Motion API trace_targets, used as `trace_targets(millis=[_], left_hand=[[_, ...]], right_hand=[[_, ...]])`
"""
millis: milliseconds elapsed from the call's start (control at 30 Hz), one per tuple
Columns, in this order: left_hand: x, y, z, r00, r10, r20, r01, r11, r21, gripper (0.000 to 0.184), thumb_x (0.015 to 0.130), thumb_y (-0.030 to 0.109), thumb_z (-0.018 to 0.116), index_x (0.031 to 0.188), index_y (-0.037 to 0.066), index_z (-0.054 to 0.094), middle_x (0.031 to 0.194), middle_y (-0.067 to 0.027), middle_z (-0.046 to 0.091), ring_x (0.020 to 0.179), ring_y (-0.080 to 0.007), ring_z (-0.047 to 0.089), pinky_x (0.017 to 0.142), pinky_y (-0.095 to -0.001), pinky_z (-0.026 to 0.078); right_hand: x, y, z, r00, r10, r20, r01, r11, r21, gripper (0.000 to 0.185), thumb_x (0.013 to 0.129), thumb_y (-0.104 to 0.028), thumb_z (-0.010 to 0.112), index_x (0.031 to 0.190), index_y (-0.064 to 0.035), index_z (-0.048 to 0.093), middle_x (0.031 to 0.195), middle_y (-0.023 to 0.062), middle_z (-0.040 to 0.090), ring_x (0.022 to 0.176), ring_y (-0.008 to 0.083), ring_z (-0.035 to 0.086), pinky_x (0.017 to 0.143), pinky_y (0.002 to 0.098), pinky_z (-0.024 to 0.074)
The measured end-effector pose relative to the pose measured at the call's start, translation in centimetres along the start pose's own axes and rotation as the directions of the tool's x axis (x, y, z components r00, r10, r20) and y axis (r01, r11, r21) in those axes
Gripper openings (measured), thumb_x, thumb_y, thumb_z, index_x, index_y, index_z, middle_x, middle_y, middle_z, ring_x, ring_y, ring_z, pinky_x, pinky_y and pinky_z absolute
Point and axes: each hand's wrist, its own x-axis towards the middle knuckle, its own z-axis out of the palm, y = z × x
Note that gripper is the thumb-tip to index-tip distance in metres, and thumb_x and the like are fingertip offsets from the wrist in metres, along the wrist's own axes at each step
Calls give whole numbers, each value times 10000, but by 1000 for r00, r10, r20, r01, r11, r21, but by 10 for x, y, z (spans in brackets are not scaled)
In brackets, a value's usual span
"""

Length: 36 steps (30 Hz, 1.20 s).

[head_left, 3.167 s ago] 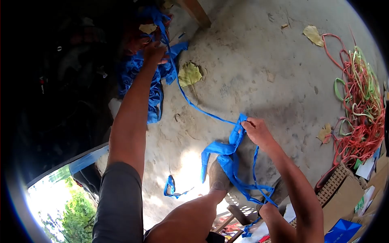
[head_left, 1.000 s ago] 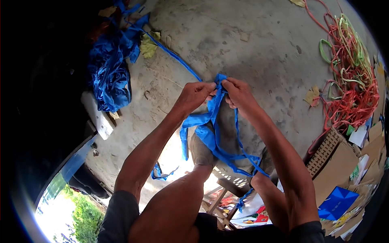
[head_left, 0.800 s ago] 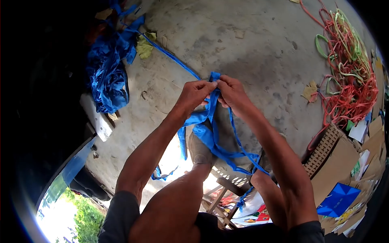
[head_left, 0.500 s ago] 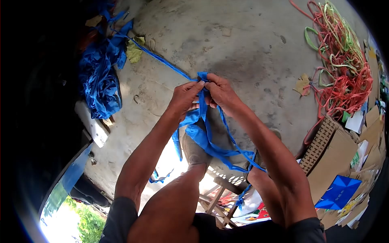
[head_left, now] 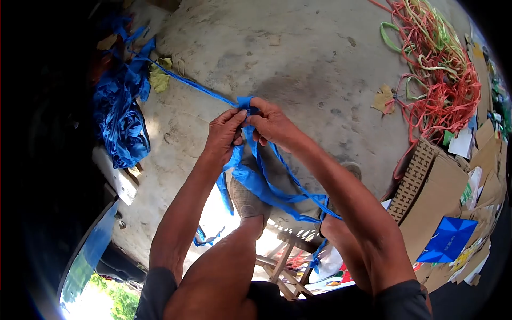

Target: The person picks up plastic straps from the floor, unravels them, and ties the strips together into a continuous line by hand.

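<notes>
Blue fabric strips (head_left: 261, 188) hang from my two hands and drape over one shoe. My left hand (head_left: 225, 132) pinches the blue strip between thumb and fingers. Close beside it, almost touching, my right hand (head_left: 268, 122) is closed on the same strip, whose folded end sticks up above the fingers. A thin taut length runs from my hands up left to a crumpled heap of blue fabric (head_left: 120, 114). Other strands trail down right toward the other foot. The exact crossing of the strips between my fingertips is hidden.
A tangle of red and green cords (head_left: 440, 80) lies at the right. Below it are a brown cardboard box (head_left: 434, 200), a blue bag (head_left: 449, 239) and paper scraps. Dry leaves (head_left: 383, 100) lie on the concrete floor (head_left: 304, 58). A wooden frame (head_left: 281, 264) stands between the legs.
My left hand has come from the blue heap to join my right hand at the strip. Over the last second both stay together there while the view shifts, so the scene slides left.
</notes>
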Motion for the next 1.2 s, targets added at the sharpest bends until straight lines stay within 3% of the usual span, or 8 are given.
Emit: trace_targets(millis=[133,267,300,400,633,867,1067,1200], left_hand=[[6,-10,-11,991,89,-96,-84,995,54,216,939,200,778,1074,38,731,747,16,648,484,-19,423,414,-211,297],[12,-18,-13,970,170,-175,-141,976,166,194,942,196,767,1050,37,758,753,0,665,457,-27,411,400,-216,288],[13,-19,-15,965,188,-183,-157,972,173,206,940,196,769,1066,34,758,755,-2,668,459,-27,412,401,-216,289],[23,-26,-23,957,219,-189,-187,966,177,231,933,187,774,1089,18,755,750,-6,670,454,-24,405,399,-214,268],[28,-30,-29,958,175,-228,-155,982,105,202,931,170,773,1060,19,737,700,11,646,453,-17,390,407,-210,252],[33,-31,-34,957,191,-220,-160,976,150,143,935,178,765,954,37,751,669,22,626,442,-22,377,410,-217,244],[34,-34,-35,951,198,-237,-156,970,187,176,932,182,767,1028,35,760,693,22,642,462,-16,389,419,-211,242],[35,-34,-37,949,207,-239,-160,966,205,191,931,187,771,1048,37,755,702,17,651,466,-17,394,419,-209,248]], right_hand=[[-16,2,-23,999,36,40,-34,998,-57,403,987,-113,580,1381,-45,528,957,99,727,587,79,543,474,239,397],[-52,-17,-61,973,207,98,-169,938,-303,315,957,-262,625,1163,-27,668,854,62,701,577,73,492,487,257,375],[-68,-26,-72,970,229,81,-186,915,-359,294,934,-313,639,1010,-34,696,779,26,664,573,70,487,492,257,370],[-113,-42,-112,935,345,85,-270,845,-461,282,929,-332,661,947,-51,676,727,-6,617,566,66,482,493,249,359],[-228,-90,-185,796,516,-316,-605,662,-443,257,931,-333,704,895,-82,662,654,-48,506,495,37,427,460,205,305],[-312,-64,-238,808,411,-423,-517,838,-173,171,966,-251,680,906,-93,654,735,-29,608,555,20,425,496,216,331],[-321,-51,-245,833,215,-510,-458,785,-417,181,972,-267,673,923,-94,659,757,-50,571,650,39,502,575,208,413],[-317,-40,-258,842,49,-538,-358,796,-487,145,937,-165,661,898,-27,655,706,-9,580,672,57,550,576,254,443]])
